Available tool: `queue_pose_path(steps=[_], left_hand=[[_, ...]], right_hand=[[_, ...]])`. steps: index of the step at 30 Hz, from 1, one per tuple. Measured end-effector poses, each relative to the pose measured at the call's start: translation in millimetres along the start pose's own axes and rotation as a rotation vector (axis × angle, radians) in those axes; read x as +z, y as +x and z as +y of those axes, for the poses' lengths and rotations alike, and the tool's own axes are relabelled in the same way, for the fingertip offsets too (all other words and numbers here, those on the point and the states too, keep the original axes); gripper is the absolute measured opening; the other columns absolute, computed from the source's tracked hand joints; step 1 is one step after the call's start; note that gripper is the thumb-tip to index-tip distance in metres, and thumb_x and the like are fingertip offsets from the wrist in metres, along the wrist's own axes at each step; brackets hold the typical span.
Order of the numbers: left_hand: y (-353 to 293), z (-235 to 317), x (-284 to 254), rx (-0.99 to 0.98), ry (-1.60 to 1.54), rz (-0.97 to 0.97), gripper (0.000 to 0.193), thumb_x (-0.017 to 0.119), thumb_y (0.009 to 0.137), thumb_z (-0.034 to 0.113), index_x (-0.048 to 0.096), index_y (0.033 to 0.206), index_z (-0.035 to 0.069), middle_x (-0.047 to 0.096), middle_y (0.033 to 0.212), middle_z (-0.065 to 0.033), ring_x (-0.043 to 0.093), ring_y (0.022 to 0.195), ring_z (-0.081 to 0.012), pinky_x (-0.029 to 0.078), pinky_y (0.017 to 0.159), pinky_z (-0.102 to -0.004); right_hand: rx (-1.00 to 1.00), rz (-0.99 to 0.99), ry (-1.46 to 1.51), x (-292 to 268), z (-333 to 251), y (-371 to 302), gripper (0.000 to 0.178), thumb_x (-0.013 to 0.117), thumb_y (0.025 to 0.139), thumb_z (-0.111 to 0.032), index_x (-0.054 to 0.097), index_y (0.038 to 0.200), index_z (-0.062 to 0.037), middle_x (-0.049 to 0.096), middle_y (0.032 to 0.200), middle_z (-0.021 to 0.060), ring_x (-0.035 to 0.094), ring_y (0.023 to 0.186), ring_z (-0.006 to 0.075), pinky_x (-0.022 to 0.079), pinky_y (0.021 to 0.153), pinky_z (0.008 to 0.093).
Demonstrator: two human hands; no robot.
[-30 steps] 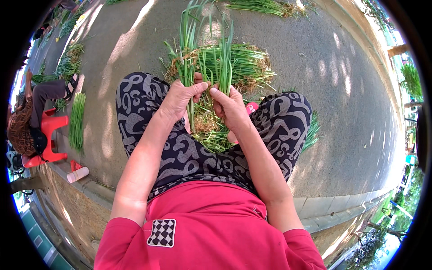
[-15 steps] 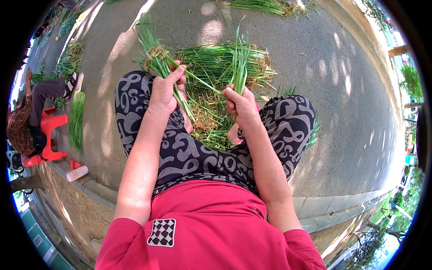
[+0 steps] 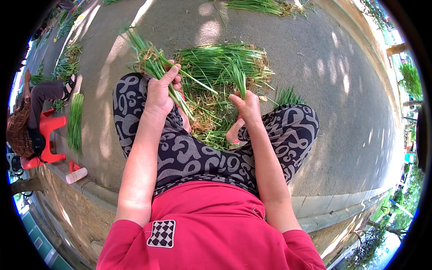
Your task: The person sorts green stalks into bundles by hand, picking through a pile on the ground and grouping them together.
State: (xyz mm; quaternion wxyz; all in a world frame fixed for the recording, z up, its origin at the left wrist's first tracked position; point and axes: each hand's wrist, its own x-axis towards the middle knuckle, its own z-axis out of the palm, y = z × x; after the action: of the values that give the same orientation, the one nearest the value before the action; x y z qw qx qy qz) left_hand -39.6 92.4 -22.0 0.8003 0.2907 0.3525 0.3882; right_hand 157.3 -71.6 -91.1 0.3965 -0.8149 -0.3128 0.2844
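My left hand (image 3: 163, 92) is closed around a loose bunch of chives (image 3: 150, 58), with brown withered leaves tangled in it and pale stem ends pointing down to the right. One stalk sticks out from this bunch toward my right hand. My right hand (image 3: 248, 107) is closed on a smaller, cleaner bunch of green chives (image 3: 240, 77), whose leaves fan up and away. Beyond both hands a thick pile of chives (image 3: 211, 60) lies on the pavement. Brown and green trimmings (image 3: 207, 120) litter the ground between my feet.
More chives lie by my right knee (image 3: 289, 96) and at the far edge (image 3: 256, 6). To the left, a neat bundle (image 3: 75, 123) lies near a red plastic stool (image 3: 51, 135), where another person (image 3: 21, 123) sits. A white cup (image 3: 76, 175) lies on its side.
My right hand has drawn slightly right and down, away from the stalk beside the left-hand bunch. Its own bunch now sits lower. The left hand has shifted a little left.
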Motion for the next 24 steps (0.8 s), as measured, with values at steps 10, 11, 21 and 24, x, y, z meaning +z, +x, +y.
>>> queue_pose_path(steps=[10, 11, 21, 24], left_hand=[[-10, -14, 15, -0.109, 0.233, -0.076, 0.019, 0.071, 0.083, 0.009, 0.061, 0.100, 0.005, 0.060, 0.077, 0.0007, 0.055, 0.062, -0.0072, 0.041, 0.051, -0.0207], [-12, -15, 18, -0.112, 0.258, -0.082, 0.019, 0.071, 0.083, 0.009, 0.061, 0.100, 0.005, 0.060, 0.077, 0.0009, 0.055, 0.062, -0.0071, 0.040, 0.051, -0.0207], [-17, -19, 25, -0.134, 0.258, -0.100, 0.024, 0.066, 0.088, 0.016, 0.060, 0.109, 0.006, 0.065, 0.092, -0.0027, 0.053, 0.066, -0.0069, 0.043, 0.056, -0.0216], [-15, -20, 19, -0.100, 0.265, -0.080, 0.024, 0.066, 0.089, 0.020, 0.060, 0.110, 0.008, 0.065, 0.095, -0.0045, 0.052, 0.065, -0.0071, 0.044, 0.056, -0.0220]], right_hand=[[0.129, -0.347, 0.536, -10, -66, -18, 0.022, 0.067, 0.089, -0.025, 0.063, 0.091, -0.0043, 0.056, 0.070, -0.0037, 0.051, 0.063, 0.0059, 0.041, 0.057, 0.0240], [0.089, -0.348, 0.537, -9, -71, -20, 0.022, 0.067, 0.088, -0.026, 0.063, 0.092, -0.0043, 0.056, 0.071, -0.0038, 0.049, 0.062, 0.0050, 0.040, 0.056, 0.0230], [0.212, -0.569, 1.224, -3, -78, -24, 0.020, 0.059, 0.095, -0.024, 0.063, 0.102, -0.0049, 0.058, 0.071, -0.0004, 0.054, 0.060, 0.0086, 0.045, 0.054, 0.0224], [0.186, -0.482, 1.461, -4, -86, -25, 0.017, 0.057, 0.095, -0.018, 0.057, 0.108, -0.0076, 0.062, 0.083, 0.0047, 0.061, 0.071, 0.0160, 0.053, 0.066, 0.0304]])
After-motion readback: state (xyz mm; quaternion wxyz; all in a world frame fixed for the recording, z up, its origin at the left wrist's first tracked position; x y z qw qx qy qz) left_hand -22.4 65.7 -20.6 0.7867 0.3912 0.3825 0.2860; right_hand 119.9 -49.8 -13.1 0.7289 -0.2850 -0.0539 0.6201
